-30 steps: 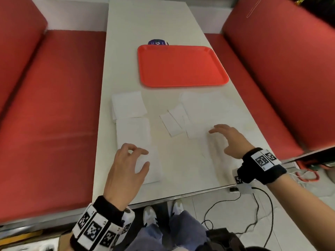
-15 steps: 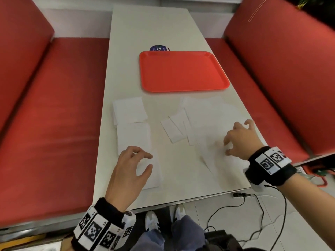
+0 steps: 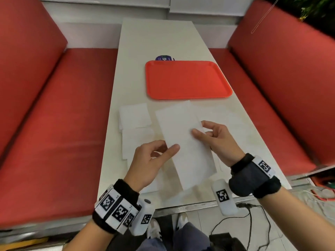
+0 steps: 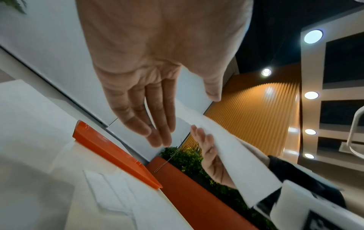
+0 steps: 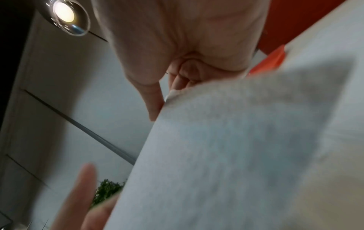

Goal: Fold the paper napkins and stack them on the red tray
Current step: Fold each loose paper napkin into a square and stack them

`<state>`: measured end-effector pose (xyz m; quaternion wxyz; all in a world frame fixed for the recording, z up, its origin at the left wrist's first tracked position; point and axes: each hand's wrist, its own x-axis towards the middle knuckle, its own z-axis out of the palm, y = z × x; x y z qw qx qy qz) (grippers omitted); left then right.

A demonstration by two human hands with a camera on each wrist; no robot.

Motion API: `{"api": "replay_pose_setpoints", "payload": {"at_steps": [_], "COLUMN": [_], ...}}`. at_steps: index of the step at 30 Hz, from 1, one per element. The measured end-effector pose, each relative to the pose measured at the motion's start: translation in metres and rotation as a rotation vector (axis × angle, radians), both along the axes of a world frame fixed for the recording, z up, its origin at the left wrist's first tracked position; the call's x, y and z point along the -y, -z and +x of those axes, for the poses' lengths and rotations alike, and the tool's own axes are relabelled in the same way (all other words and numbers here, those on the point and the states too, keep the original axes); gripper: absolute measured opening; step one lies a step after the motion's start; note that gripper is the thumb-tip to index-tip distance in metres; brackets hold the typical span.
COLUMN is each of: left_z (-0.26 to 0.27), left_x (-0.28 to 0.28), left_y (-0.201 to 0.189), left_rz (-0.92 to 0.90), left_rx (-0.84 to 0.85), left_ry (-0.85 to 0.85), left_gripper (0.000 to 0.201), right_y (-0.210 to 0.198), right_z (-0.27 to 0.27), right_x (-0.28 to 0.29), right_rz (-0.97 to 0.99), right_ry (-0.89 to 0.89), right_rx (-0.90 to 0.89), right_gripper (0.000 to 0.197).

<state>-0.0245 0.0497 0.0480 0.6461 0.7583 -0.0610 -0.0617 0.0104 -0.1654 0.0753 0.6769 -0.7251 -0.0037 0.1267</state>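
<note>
Right hand (image 3: 216, 140) pinches a big napkin (image 3: 183, 140) held up just short of the red tray (image 3: 186, 79); left hand (image 3: 150, 160) looks loosely open, thumb maybe touching it.

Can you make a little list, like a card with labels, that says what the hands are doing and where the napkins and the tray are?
left hand: thumb touches the left edge of the held napkin; a full grip is unclear
right hand: pinches the held napkin's right edge
held napkin: white, lifted above the table
other napkins: lying flat on the table, left of the held one
tray: red, farther along the table, nothing on it
folded stack on tray: not started
</note>
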Motion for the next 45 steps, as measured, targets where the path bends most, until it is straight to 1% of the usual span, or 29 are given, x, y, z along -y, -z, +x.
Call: {"api": "replay_pose_setpoints", "payload": {"at_steps": [1, 3, 6, 9, 12, 14, 15, 17, 19, 22, 23, 25, 28, 29, 31, 33, 35, 37, 38, 41, 43, 45], "left_z": [0.002, 0.003, 0.002, -0.003, -0.007, -0.008, -0.009, -0.011, -0.013, -0.015, -0.016, -0.019, -0.022, -0.024, -0.027, -0.031, -0.036, -0.045, -0.05, -0.065, -0.067, -0.065], "left_x": [0.0, -0.004, -0.014, -0.023, -0.033, -0.039, -0.041, -0.042, -0.045, -0.05, -0.052, -0.054, -0.058, -0.058, -0.059, -0.06, -0.066, -0.075, -0.081, -0.091, -0.093, -0.093], "left_y": [0.0, 0.002, 0.011, 0.01, 0.01, 0.01, 0.009, 0.005, 0.003, 0.0, -0.001, 0.001, 0.008, 0.009, 0.01, 0.01, 0.012, 0.018, 0.023, 0.033, 0.038, 0.039], "left_rz": [-0.042, -0.11, -0.125, -0.137, -0.188, -0.222, -0.233, -0.247, -0.283, -0.323, -0.316, -0.256, -0.129, -0.114, -0.085, -0.055, -0.067, -0.081, -0.078, -0.06, -0.007, 0.039], "left_rx": [-0.009, -0.016, -0.01, -0.01, 0.003, 0.019, 0.028, 0.038, 0.001, -0.056, -0.062, -0.05, -0.032, -0.042, -0.06, -0.056, -0.072, -0.118, -0.158, -0.308, -0.291, -0.222], "left_ry": [-0.031, -0.1, -0.169, -0.176, -0.162, -0.17, -0.172, -0.172, -0.178, -0.151, -0.154, -0.205, -0.266, -0.254, -0.218, -0.179, -0.173, -0.195, -0.193, -0.113, -0.1, -0.155], "left_gripper": [0.047, 0.033, 0.027, 0.009, 0.016, 0.02, 0.021, 0.023, 0.029, 0.029, 0.026, 0.015, 0.022, 0.024, 0.023, 0.017, 0.014, 0.015, 0.017, 0.031, 0.038, 0.036], "right_y": [0.005, 0.014, 0.024, 0.03, 0.032, 0.031, 0.029, 0.026, 0.026, 0.026, 0.026, 0.028, 0.034, 0.034, 0.035, 0.038, 0.042, 0.05, 0.056, 0.072, 0.078, 0.08], "right_z": [-0.001, -0.004, -0.01, -0.014, -0.017, -0.017, -0.018, -0.017, -0.015, -0.012, -0.013, -0.014, -0.015, -0.016, -0.018, -0.021, -0.024, -0.029, -0.033, -0.047, -0.048, -0.041], "right_x": [-0.007, -0.019, -0.03, -0.032, -0.035, -0.039, -0.041, -0.047, -0.049, -0.054, -0.056, -0.059, -0.066, -0.069, -0.078, -0.085, -0.087, -0.083, -0.079, -0.073, -0.073, -0.076], "right_rz": [0.015, 0.026, 0.002, 0.045, 0.121, 0.155, 0.165, 0.166, 0.168, 0.176, 0.171, 0.162, 0.106, 0.092, 0.063, 0.026, 0.018, 0.025, 0.022, -0.004, -0.09, -0.174], "right_ry": [-0.001, 0.006, -0.006, -0.038, -0.066, -0.063, -0.062, -0.068, -0.081, -0.096, -0.103, -0.117, -0.118, -0.118, -0.129, -0.169, -0.205, -0.221, -0.236, -0.299, -0.269, -0.206], "right_rx": [-0.014, -0.039, -0.038, -0.053, -0.063, -0.066, -0.063, -0.075, -0.117, -0.144, -0.135, -0.101, -0.076, -0.075, -0.065, -0.045, -0.046, -0.094, -0.134, -0.209, -0.156, -0.058], "right_gripper": [0.028, 0.029, 0.028, 0.027, 0.028, 0.017, 0.016, 0.024, 0.027, 0.022, 0.019, 0.017, 0.03, 0.03, 0.024, 0.022, 0.02, 0.021, 0.026, 0.04, 0.039, 0.032]}}
